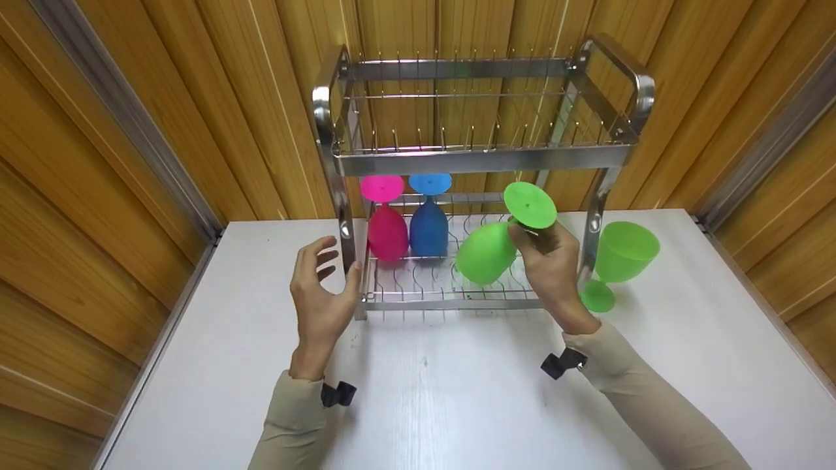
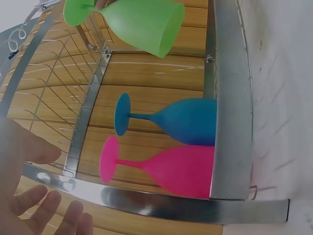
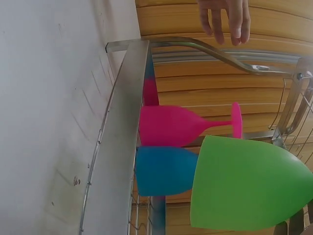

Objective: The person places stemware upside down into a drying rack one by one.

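Observation:
My right hand grips a green plastic goblet by its stem, bowl tilted down to the left, in front of the rack's lower shelf. That goblet's bowl fills much of the right wrist view, where the gripping fingers are mostly hidden. On the lower shelf a pink goblet and a blue goblet stand upside down side by side at the left. Beside the rack's left front post, my left hand is raised with fingers spread and loosely bent, holding nothing.
The two-tier metal dish rack stands against a wood-panelled wall, its upper tier lined with upright wire prongs. Another green goblet stands upright on the white table, just right of the rack.

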Motion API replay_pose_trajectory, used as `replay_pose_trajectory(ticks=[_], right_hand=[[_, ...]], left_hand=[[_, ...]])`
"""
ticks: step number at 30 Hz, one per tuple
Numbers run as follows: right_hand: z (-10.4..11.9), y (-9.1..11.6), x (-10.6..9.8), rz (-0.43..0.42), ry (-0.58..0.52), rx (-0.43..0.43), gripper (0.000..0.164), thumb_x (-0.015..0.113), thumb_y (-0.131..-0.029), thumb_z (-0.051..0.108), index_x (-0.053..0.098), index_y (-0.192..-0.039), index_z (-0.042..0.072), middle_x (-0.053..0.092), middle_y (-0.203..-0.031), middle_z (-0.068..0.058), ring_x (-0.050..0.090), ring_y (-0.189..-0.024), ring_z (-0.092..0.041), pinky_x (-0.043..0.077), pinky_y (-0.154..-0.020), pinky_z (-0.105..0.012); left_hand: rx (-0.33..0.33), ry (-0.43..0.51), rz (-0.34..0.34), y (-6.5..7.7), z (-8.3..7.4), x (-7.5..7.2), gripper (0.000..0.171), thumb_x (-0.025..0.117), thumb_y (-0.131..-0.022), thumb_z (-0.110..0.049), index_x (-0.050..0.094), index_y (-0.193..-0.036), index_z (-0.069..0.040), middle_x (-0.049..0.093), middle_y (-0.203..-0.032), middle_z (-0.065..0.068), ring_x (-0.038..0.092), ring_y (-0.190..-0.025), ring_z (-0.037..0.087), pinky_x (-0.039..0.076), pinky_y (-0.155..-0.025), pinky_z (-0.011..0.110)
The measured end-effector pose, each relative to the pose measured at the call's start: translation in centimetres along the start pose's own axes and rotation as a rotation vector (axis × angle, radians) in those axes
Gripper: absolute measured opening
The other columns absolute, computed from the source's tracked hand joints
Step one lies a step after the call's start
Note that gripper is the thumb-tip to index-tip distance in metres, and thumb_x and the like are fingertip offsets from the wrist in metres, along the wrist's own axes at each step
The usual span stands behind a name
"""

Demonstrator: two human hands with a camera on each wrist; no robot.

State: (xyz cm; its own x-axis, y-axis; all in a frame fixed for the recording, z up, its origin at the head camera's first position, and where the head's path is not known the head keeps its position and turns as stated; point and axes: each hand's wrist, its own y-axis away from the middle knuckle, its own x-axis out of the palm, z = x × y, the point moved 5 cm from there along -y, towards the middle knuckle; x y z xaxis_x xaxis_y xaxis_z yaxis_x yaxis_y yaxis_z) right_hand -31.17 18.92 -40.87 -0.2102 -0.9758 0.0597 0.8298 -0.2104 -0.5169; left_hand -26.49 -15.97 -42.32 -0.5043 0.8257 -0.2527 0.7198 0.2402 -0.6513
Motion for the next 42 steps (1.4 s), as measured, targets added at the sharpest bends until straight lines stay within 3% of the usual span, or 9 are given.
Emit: replay_pose_trajectory(ticks=[7,16,28,36,42], right_hand=[[-1.8,-2.4,1.5,0.000,0.035,0.072,0.025,0.075,-0.098,0.001,0.072,-0.122,-0.006,0.076,-0.116,-0.019,0.073,-0.109,-0.012,0.060,-0.101,-0.028],[-3.7,-4.1,3.1,0.022,0.133,0.032,0.020,0.077,-0.096,0.001,0.075,-0.116,-0.005,0.077,-0.111,-0.021,0.071,-0.100,-0.007,0.061,-0.098,-0.027],[-6.1,-5.8,4.5,0.031,0.264,0.064,0.021,0.076,-0.098,0.008,0.075,-0.116,-0.004,0.077,-0.115,-0.021,0.075,-0.108,-0.032,0.062,-0.100,-0.037],[-7.3,-6.2,5.1,0.037,0.293,0.141,0.023,0.072,-0.102,0.012,0.074,-0.120,-0.003,0.076,-0.119,-0.022,0.073,-0.112,-0.034,0.060,-0.103,-0.042],[-8.0,-6.8,5.5,0.029,0.297,0.150,0.024,0.074,-0.101,0.013,0.075,-0.119,-0.002,0.077,-0.119,-0.021,0.073,-0.109,-0.033,0.060,-0.101,-0.041]], left_hand=[[-0.089,-0.019,0.052,0.2,1.9,0.7,0.057,0.081,-0.089,-0.001,0.058,-0.141,0.003,0.065,-0.132,0.020,0.073,-0.112,0.039,0.066,-0.088,0.054],[-0.125,-0.019,0.085,0.4,2.8,1.1,0.053,0.080,-0.091,-0.001,0.060,-0.140,0.000,0.069,-0.129,0.017,0.075,-0.104,0.032,0.067,-0.083,0.047],[-0.139,-0.014,0.116,0.4,3.4,1.7,0.049,0.078,-0.092,0.002,0.061,-0.138,0.000,0.071,-0.127,0.017,0.076,-0.098,0.030,0.067,-0.083,0.042],[-0.129,-0.013,0.120,0.3,3.6,1.8,0.049,0.078,-0.093,0.001,0.061,-0.139,-0.001,0.070,-0.127,0.017,0.076,-0.097,0.030,0.067,-0.082,0.042],[-0.130,-0.012,0.117,0.5,3.5,1.9,0.049,0.078,-0.093,0.001,0.061,-0.139,0.000,0.070,-0.127,0.017,0.075,-0.097,0.030,0.067,-0.082,0.043]])
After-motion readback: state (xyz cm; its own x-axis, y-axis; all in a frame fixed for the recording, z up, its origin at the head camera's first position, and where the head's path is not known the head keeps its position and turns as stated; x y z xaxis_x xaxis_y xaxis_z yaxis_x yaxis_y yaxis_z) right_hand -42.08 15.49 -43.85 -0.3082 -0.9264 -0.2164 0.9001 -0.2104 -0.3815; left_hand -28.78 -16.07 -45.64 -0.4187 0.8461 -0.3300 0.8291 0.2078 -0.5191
